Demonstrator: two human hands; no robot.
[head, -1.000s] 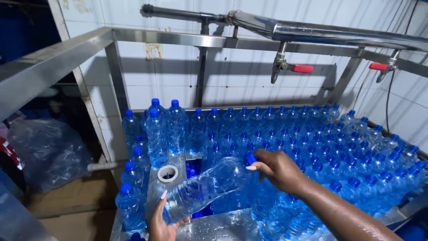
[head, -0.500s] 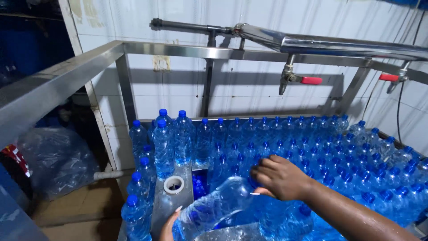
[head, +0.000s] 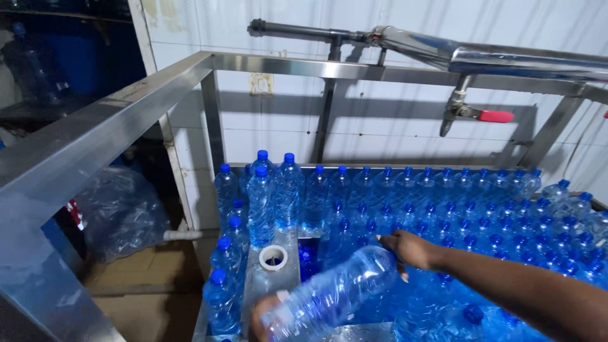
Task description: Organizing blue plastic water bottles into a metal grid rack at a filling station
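Observation:
A clear plastic bottle (head: 335,292) lies tilted between my two hands, its base toward me and its neck pointing away to the right. My left hand (head: 263,322), mostly cut off by the bottom edge, cups the base. My right hand (head: 410,249) grips the neck end, and the cap is hidden under its fingers. Both hands hover over a steel table (head: 253,294) packed with upright blue-capped bottles (head: 443,209).
A white ring (head: 273,256) lies on the table by two taller bottles (head: 273,196). A steel frame rail (head: 101,126) runs along the left. A pipe with a red-handled valve (head: 495,116) crosses overhead. A clear plastic bag (head: 120,212) sits on the floor at left.
The view has shifted, so the hands and held bottle now sit lower in the frame. Both hands keep their hold, the right one having slid toward the neck end.

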